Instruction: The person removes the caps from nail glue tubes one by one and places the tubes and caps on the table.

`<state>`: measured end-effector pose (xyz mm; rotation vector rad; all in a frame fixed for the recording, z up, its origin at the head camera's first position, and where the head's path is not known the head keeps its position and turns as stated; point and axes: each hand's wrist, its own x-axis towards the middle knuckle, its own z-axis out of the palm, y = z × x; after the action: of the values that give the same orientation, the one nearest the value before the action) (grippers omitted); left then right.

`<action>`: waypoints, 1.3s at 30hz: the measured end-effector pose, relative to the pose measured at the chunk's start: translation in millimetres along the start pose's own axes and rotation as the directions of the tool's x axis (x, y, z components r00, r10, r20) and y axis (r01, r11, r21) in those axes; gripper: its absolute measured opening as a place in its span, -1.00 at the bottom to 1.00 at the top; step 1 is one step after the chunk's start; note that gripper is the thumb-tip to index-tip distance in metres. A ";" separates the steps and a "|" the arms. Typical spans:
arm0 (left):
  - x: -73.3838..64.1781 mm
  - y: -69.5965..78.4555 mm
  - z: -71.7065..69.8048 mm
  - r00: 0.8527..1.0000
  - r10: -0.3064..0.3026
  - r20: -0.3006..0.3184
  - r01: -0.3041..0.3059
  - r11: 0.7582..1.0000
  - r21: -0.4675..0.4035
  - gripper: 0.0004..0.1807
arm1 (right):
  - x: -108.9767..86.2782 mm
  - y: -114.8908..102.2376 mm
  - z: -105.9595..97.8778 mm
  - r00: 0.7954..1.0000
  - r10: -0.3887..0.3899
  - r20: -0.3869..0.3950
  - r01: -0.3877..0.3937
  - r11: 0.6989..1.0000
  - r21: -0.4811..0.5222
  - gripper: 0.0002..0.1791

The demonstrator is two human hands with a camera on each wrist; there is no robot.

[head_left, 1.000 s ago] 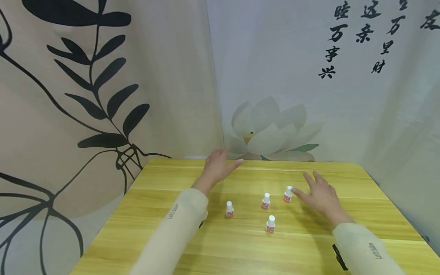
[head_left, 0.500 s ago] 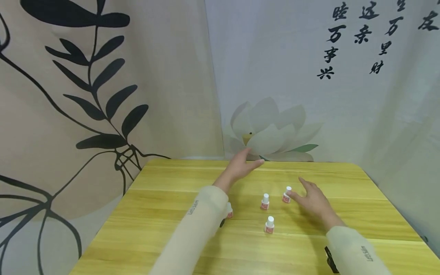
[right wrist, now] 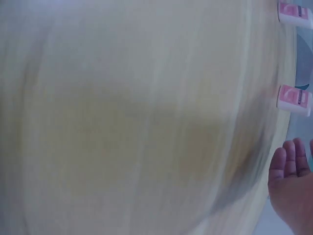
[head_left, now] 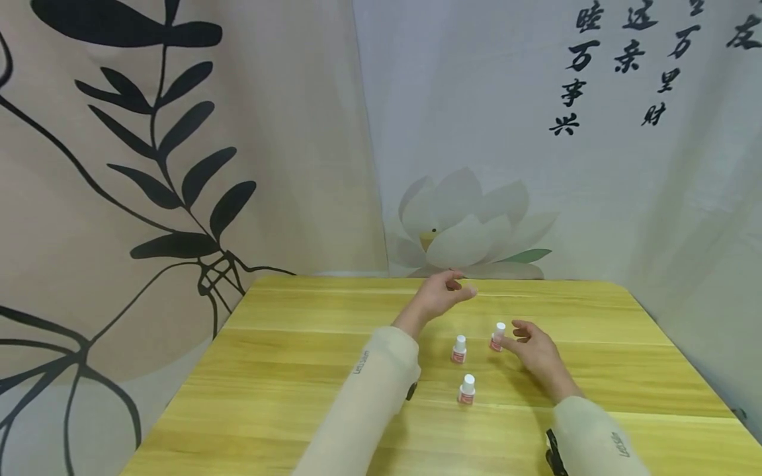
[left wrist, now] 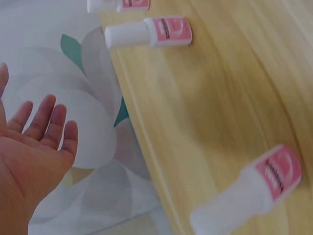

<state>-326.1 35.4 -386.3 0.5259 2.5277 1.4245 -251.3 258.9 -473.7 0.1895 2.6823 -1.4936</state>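
Note:
Small white bottles with pink labels stand upright on the wooden table. One bottle (head_left: 498, 336) is at the far right, another bottle (head_left: 459, 349) left of it, and a third bottle (head_left: 467, 389) nearer the front. My left hand (head_left: 440, 295) hovers near the table's back edge, fingers loosely bent around nothing. In the left wrist view its palm (left wrist: 34, 159) is empty, apart from the bottles. Beside the far right bottle is my right hand (head_left: 536, 352), its thumb overlapping the bottle's lower side in the head view. The right wrist view has a gap between that hand (right wrist: 293, 188) and the nearest bottle (right wrist: 294, 100).
The wooden table (head_left: 250, 396) runs up to a hanging cloth (head_left: 309, 165) printed with leaves, a pale flower and dark characters. My left sleeve (head_left: 369, 396) crosses the table's middle and covers the spot of a further bottle.
My left hand has moved right and its fingers have bent more. The right hand has come left and lower, closer to the far right bottle. The leftmost bottle has gone behind my left sleeve.

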 end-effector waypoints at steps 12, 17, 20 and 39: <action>10.0 -8.5 31.4 0.999 0.011 0.043 -0.008 0.998 -0.069 -0.47 | 2.1 7.3 13.9 0.999 0.048 -0.026 -0.043 0.987 0.156 -0.16; 12.1 -10.8 40.9 0.998 0.017 0.065 -0.013 0.998 -0.066 -0.52 | 3.8 11.8 18.7 0.997 0.044 -0.062 -0.032 0.982 0.186 -0.30; 12.8 -12.3 44.6 0.997 0.013 0.077 -0.008 0.998 -0.061 -0.54 | 5.3 12.1 21.7 0.996 0.046 -0.073 -0.031 0.980 0.197 -0.35; 16.7 -19.4 62.6 0.993 -0.035 0.116 0.037 0.999 -0.019 -0.60 | 5.8 8.9 26.2 0.994 0.049 -0.101 -0.033 0.987 0.156 -0.46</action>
<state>-324.6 82.0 -435.3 0.5400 2.4168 1.3653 -255.8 241.7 -495.7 0.3379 2.6224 -1.7251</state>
